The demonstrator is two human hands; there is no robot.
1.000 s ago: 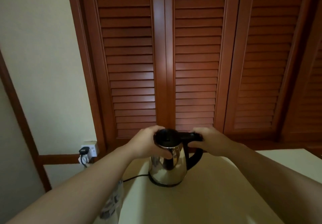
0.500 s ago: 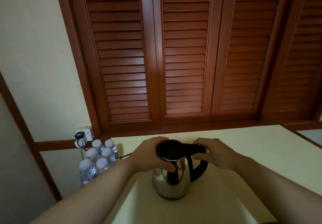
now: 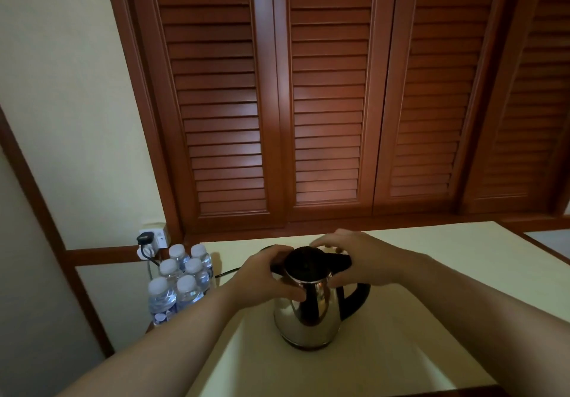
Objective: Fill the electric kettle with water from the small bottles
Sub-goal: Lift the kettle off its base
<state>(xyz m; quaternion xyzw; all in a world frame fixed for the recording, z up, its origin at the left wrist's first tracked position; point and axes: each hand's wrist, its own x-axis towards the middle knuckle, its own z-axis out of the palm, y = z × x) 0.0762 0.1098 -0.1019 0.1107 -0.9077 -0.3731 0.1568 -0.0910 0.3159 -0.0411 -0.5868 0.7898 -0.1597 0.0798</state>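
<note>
A steel electric kettle [image 3: 308,319] with a black lid and handle stands on the cream table [image 3: 447,273], close in front of me. My left hand [image 3: 262,276] grips its upper left side near the spout. My right hand [image 3: 361,257] rests over the lid's back edge and the top of the handle. Its lid looks closed. A shrink-wrapped pack of several small water bottles [image 3: 182,276] with white caps stands just off the table's left edge, apart from both hands.
A black cord [image 3: 225,273] runs from a wall socket [image 3: 152,239] towards a dark round shape [image 3: 266,250] behind my left hand. Louvred wooden doors [image 3: 327,103] stand behind the table. The table's near edge lies low in view.
The view has tilted down, so more of the table and the bottle pack show. Both hands stay on the kettle, and my right hand has shifted further over the lid.
</note>
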